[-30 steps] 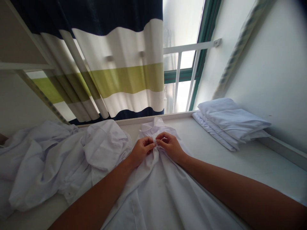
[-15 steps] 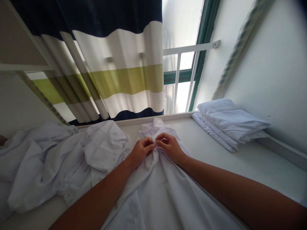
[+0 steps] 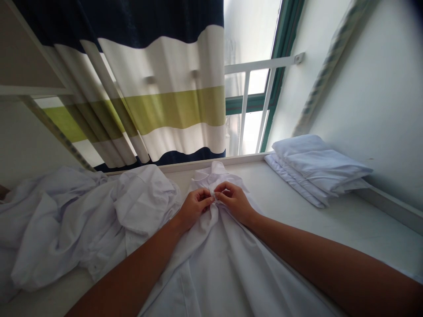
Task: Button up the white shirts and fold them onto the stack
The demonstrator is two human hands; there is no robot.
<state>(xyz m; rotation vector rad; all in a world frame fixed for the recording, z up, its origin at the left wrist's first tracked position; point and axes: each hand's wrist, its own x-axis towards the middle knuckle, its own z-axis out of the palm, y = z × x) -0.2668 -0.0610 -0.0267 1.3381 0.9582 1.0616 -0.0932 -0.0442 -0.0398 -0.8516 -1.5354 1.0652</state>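
Just short of the ledge (image 3: 178, 166), hands (image 3: 197, 206) (image 3: 235, 202) on white shirt (image 3: 218, 268), room rightward.

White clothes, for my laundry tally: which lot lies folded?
The stack on the right: its layers lie folded flat. The left heap is crumpled; the middle garment is spread out, pinched by the left hand and right hand.

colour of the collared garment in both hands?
Plain white, no print visible; the garment shows best in the head view.
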